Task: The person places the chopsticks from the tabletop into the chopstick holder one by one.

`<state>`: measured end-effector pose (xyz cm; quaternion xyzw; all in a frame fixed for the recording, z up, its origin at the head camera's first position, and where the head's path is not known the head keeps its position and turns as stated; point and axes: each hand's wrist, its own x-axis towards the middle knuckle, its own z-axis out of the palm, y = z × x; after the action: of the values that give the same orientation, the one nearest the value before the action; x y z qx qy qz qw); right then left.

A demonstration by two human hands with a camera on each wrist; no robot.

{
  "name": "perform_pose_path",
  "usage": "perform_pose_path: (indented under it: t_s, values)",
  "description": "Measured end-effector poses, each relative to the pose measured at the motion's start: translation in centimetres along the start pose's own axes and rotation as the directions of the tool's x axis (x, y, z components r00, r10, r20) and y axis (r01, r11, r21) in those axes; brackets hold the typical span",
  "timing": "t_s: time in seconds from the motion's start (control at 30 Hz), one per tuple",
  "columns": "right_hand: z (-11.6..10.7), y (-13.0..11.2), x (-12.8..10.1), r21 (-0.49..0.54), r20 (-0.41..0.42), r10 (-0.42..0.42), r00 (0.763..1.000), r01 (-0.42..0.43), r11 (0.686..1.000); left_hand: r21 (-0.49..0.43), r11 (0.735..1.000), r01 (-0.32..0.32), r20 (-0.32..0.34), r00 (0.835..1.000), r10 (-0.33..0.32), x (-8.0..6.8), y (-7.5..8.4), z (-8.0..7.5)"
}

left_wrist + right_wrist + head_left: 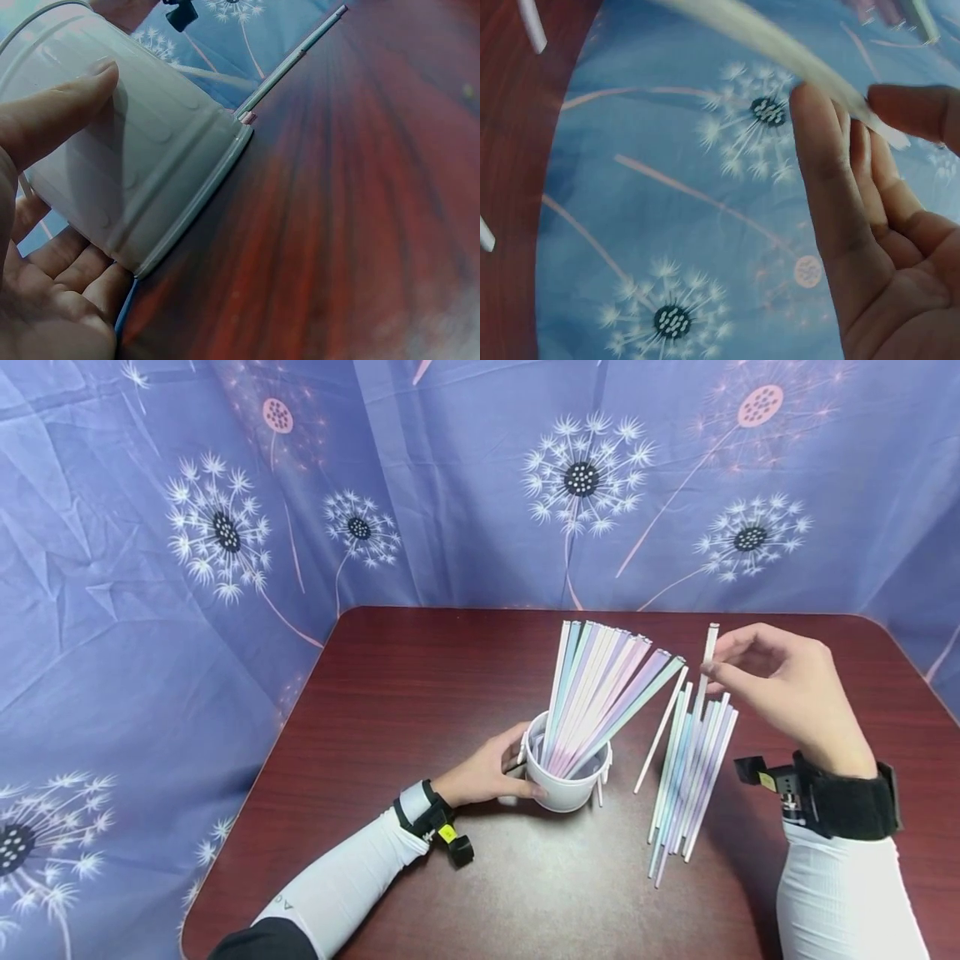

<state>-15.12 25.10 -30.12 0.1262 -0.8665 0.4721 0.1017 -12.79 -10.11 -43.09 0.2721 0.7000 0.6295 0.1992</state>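
The white bucket (564,793) is stood upright on the desk (405,693), and its side is held by the left hand (487,770), with the thumb laid along the wall. Inside it, many pastel straws (596,693) are gathered, most of them leaned toward the right. One pale straw (710,647) is pinched between the fingers of the right hand (787,685). The loose straws (693,777) are spread below it; whether they are touched by its lower end cannot be told.
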Motion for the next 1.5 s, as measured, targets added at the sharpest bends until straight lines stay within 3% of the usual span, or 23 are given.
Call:
perform_pose_path:
  t_s: [0.17, 0.23, 0.27, 0.33, 0.43, 0.5, 0.53, 0.57, 0.6, 0.7, 0.8, 0.9, 1.03, 1.17, 1.37, 1.5]
  values:
    - [-0.5, -1.4, -0.9, 0.151, -0.086, -0.060, 0.994, 0.072, 0.986, 0.008, 1.000, -0.007, 0.005, 1.000, 0.007, 0.1, 0.0, 0.1]
    - [-0.8, -2.0, -1.3, 0.299, -0.114, -0.069, 0.991, 0.100, 0.949, 0.013, 1.000, -0.008, 0.006, 1.000, 0.008, 0.1, 0.0, 0.1]
    - [-1.0, -2.3, -1.4, 0.388, -0.128, -0.079, 0.989, 0.123, 0.913, 0.015, 1.000, -0.009, 0.007, 1.000, 0.009, 0.1, -0.1, 0.1]
    - [-1.2, -2.9, -1.7, 0.577, -0.160, -0.110, 0.981, 0.184, 0.796, 0.016, 1.000, -0.006, 0.005, 1.000, 0.006, 0.1, -0.1, 0.1]
    - [-1.3, -3.8, -1.8, 0.809, -0.195, -0.175, 0.965, 0.260, 0.528, 0.014, 1.000, -0.006, -0.001, 1.000, 0.006, 0.1, -0.1, 0.1]
    - [-1.2, -4.3, -1.9, 0.884, -0.207, -0.206, 0.956, 0.273, 0.379, 0.014, 1.000, -0.006, -0.003, 1.000, 0.006, 0.1, -0.2, 0.1]
    - [-1.2, -4.6, -2.0, 0.907, -0.209, -0.213, 0.954, 0.271, 0.324, 0.016, 1.000, -0.008, -0.004, 1.000, 0.008, 0.1, -0.2, 0.0]
    - [-1.1, -4.8, -2.1, 0.916, -0.210, -0.217, 0.953, 0.270, 0.297, 0.016, 1.000, -0.008, -0.004, 1.000, 0.008, 0.1, -0.2, 0.0]
    - [-1.1, -5.0, -2.2, 0.919, -0.208, -0.220, 0.953, 0.267, 0.290, 0.016, 1.000, -0.008, -0.005, 1.000, 0.008, 0.1, -0.2, 0.0]
    - [-0.8, -5.3, -2.3, 0.913, -0.198, -0.229, 0.953, 0.264, 0.310, 0.011, 1.000, -0.007, -0.007, 1.000, 0.007, 0.1, -0.1, 0.0]
    - [-0.4, -5.2, -2.2, 0.888, -0.159, -0.260, 0.952, 0.253, 0.385, 0.008, 1.000, -0.006, -0.007, 1.000, 0.006, 0.1, -0.1, 0.1]
    - [-0.2, -5.0, -2.2, 0.836, -0.080, -0.279, 0.957, 0.217, 0.504, 0.006, 1.000, -0.005, -0.005, 1.000, 0.005, 0.1, 0.0, 0.1]
    - [-0.1, -4.9, -2.3, 0.691, 0.034, -0.200, 0.979, 0.121, 0.713, 0.007, 1.000, -0.002, -0.003, 1.000, 0.002, 0.1, 0.1, 0.1]
    - [0.0, -4.9, -2.3, 0.551, 0.115, -0.069, 0.991, -0.006, 0.834, 0.017, 1.000, -0.003, -0.001, 1.000, 0.003, 0.1, 0.2, 0.1]
    - [0.1, -4.9, -2.2, 0.364, 0.139, 0.009, 0.990, -0.060, 0.929, 0.016, 1.000, 0.000, 0.000, 1.000, 0.000, 0.1, 0.1, 0.1]
    - [0.5, -4.9, -2.2, 0.151, 0.152, 0.072, 0.986, -0.095, 0.984, 0.013, 1.000, -0.011, 0.000, 1.000, 0.011, 0.3, -1.6, -0.1]
